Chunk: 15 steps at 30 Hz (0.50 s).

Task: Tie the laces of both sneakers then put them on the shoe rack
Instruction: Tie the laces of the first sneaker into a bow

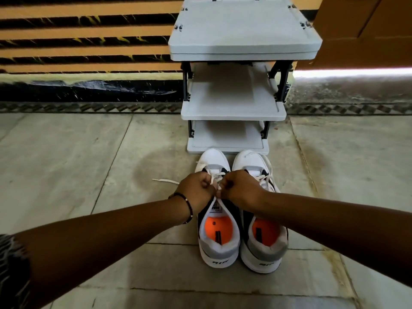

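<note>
At lower centre, your left hand and right hand each pinch the white flat laces of the left white-and-grey sneaker; tying is under way. Next, likely cinch the knot, then tie the right white-and-grey sneaker standing before the grey three-tier plastic shoe rack.

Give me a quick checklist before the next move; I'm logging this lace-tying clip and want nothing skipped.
1. Both hands on the left sneaker's laces: ok, left hand and right hand pinch the lace above the left sneaker.
2. Left knot finished: not ok, a lace end trails on the floor.
3. Right sneaker tied: cannot tell, the right arm hides much of its laces.
4. Shoe rack shelves free: ok.
5. Sneakers near the rack: ok, toes just before it.
</note>
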{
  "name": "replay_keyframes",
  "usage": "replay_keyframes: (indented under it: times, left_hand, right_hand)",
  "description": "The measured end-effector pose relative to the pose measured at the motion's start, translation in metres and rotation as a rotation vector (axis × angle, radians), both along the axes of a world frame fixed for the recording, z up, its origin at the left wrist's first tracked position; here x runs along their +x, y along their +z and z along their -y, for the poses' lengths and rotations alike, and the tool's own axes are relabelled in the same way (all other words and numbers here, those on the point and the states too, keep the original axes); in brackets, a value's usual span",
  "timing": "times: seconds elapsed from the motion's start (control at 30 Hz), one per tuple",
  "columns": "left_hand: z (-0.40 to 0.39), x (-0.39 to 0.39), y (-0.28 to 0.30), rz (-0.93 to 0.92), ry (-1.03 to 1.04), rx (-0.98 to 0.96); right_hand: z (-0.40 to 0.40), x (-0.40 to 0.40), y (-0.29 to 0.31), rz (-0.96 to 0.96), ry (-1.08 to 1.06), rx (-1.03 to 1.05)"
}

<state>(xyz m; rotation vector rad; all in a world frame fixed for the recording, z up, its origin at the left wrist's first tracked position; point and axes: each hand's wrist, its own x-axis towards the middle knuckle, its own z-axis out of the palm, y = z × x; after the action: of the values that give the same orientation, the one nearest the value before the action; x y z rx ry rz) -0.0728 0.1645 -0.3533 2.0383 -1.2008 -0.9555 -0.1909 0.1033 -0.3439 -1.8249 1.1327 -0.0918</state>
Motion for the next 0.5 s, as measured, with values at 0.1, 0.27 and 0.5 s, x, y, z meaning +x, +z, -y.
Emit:
replay_keyframes:
  times: [0.1, 0.27, 0.5]
  left_hand:
    - [-0.004, 0.001, 0.007, -0.077, 0.022, -0.121]
    - [0.001, -0.001, 0.042, -0.023, -0.07, -0.389]
    - [0.02, 0.009, 0.062, -0.071, -0.3, -0.205]
  right_hand:
    - [-0.004, -0.009, -0.003, 0.145, -0.089, 0.14]
    - [-0.004, -0.01, 0.014, 0.3, -0.129, 0.327]
    - [-0.003, -0.001, 0.035, 0.354, -0.027, 0.421]
